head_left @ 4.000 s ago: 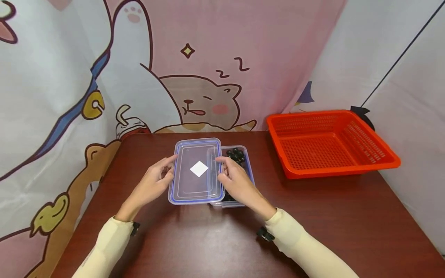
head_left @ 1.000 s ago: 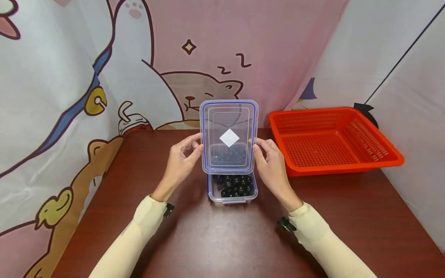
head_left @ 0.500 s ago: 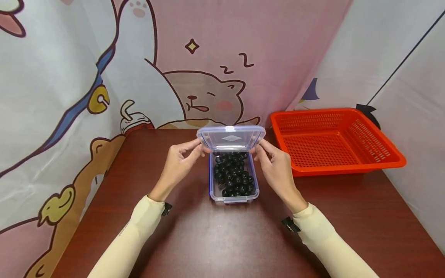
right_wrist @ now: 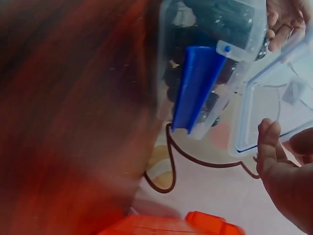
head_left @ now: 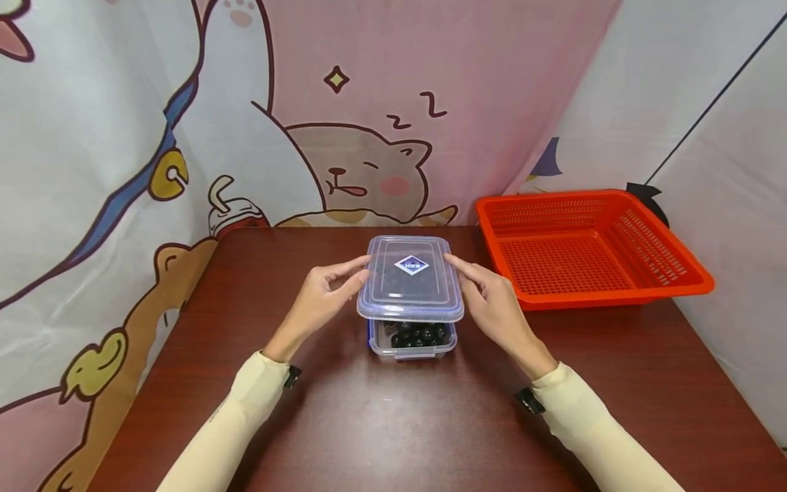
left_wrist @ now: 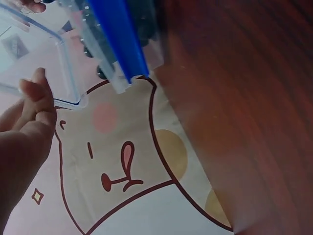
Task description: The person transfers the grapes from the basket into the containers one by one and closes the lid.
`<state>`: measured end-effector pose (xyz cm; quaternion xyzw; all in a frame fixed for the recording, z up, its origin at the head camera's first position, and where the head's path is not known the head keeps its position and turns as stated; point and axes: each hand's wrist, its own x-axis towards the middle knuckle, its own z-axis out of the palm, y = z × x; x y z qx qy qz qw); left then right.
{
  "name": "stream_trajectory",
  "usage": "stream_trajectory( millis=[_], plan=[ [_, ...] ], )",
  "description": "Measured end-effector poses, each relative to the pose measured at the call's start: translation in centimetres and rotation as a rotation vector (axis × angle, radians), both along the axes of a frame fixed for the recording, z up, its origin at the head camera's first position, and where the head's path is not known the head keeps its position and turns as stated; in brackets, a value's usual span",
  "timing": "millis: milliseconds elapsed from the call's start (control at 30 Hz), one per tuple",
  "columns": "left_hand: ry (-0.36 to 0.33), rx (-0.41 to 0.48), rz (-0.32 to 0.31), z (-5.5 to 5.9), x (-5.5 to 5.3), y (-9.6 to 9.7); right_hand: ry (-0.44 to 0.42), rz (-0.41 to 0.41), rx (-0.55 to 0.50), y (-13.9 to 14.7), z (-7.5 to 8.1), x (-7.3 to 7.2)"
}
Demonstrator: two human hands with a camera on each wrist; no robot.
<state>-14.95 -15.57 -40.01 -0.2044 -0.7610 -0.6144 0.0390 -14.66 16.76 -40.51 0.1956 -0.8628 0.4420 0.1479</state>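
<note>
Between them, my left hand (head_left: 324, 295) and right hand (head_left: 492, 304) hold a clear plastic lid (head_left: 408, 290) by its two long sides, fingers and thumbs at the rim. The lid has a blue seal line and a diamond sticker. It hangs over a clear food container (head_left: 413, 353) on the table, raised above it, as both wrist views show. Inside lie many round, glossy black things that look like grapes (head_left: 427, 333); the lid covers most of them in the head view. Blue side clips hang folded down, one clip (left_wrist: 120, 41) in the left wrist view, another clip (right_wrist: 197, 88) in the right wrist view.
A red-orange plastic basket (head_left: 572, 256) with a perforated floor stands to the right of my right hand. The dark wooden table (head_left: 381, 424) ends at a cartoon-printed curtain (head_left: 369, 157) behind, with more curtain at both sides.
The lid was first beside the container at the left, then lifted upright over it. It has since tipped through a steep angle to lie flatter above the container. Both hands have kept hold.
</note>
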Motion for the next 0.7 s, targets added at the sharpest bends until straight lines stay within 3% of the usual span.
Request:
stream_trajectory(
  millis=[200,400,700],
  plan=[
    [-0.010,-0.161,-0.024,-1.5,0.3,0.2,-0.151,0.037,0.039,0.1,-0.8,-0.1],
    [0.013,-0.308,-0.002,-2.3,0.4,0.5,-0.199,0.060,0.194,-0.6,-1.4,-0.1],
    [0.061,-0.452,0.013,-2.5,0.4,1.0,-0.226,0.074,0.259,-1.2,-2.0,-0.5]
  ],
)
